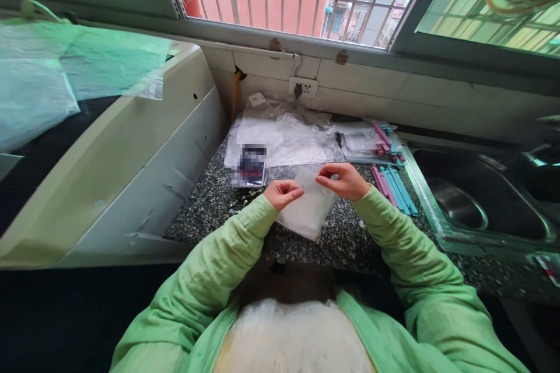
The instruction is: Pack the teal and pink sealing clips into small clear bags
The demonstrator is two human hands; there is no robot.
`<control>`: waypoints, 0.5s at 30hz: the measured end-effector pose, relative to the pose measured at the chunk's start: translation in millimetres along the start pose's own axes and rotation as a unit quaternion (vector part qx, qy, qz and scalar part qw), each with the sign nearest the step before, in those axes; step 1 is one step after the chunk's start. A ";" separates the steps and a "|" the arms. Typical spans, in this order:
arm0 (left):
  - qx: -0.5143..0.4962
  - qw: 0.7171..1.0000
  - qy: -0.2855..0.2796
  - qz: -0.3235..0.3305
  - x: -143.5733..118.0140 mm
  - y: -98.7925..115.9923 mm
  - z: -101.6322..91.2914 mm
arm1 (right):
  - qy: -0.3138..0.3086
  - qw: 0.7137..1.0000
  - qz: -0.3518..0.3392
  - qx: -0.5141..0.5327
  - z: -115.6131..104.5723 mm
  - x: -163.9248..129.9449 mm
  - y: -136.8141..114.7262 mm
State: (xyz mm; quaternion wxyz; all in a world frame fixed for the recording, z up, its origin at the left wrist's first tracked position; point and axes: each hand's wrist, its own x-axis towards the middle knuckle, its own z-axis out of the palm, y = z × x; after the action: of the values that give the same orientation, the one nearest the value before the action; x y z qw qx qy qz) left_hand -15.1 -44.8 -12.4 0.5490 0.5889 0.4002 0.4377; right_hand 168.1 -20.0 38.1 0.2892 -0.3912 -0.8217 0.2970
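A frosted, translucent plastic bag [305, 210] is held tilted above the speckled counter [350, 245], between my two hands. My left hand [283, 193] pinches its left side, thumb against fingers. At the bag's upper right edge, my right hand [343, 180] is closed in a pinch with the fingertips on the plastic. Just right of my right hand lie pink sealing clips [384, 187] and blue sealing clips [399, 189], or strips much like them, side by side. Behind the left hand rests a small dark printed card or packet [252, 166], partly blurred out.
Clear plastic bags [284, 134] lie spread along the wall. Beside them is a packet with more pink and teal strips [382, 137]. A steel sink [476, 198] bounds the right, a pale appliance [175, 122] the left. A wall socket [303, 87] sits behind.
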 end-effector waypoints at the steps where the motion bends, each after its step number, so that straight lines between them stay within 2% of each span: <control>1: 0.003 1.000 0.004 -0.003 0.1 -0.3 -0.4 | 0.004 1.000 0.000 0.001 0.2 0.0 0.1; 8: -0.021 0.999 0.004 -0.048 0.8 -5.6 1.0 | 0.006 1.000 0.012 0.014 1.6 1.4 1.3; 12: -0.028 0.999 0.019 -0.039 2.8 -13.2 3.1 | 0.002 0.999 0.037 0.035 4.5 3.4 6.6; 15: -0.017 0.999 0.010 -0.029 4.6 -18.1 2.5 | 0.011 0.997 0.058 0.050 5.1 5.3 13.3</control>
State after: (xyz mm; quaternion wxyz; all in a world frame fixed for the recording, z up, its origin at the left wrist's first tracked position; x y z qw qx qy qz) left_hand -11.2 -39.7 -30.1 0.5675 0.5629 0.4149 0.4346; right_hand 168.0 -10.2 26.5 0.3002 -0.4263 -0.7783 0.3499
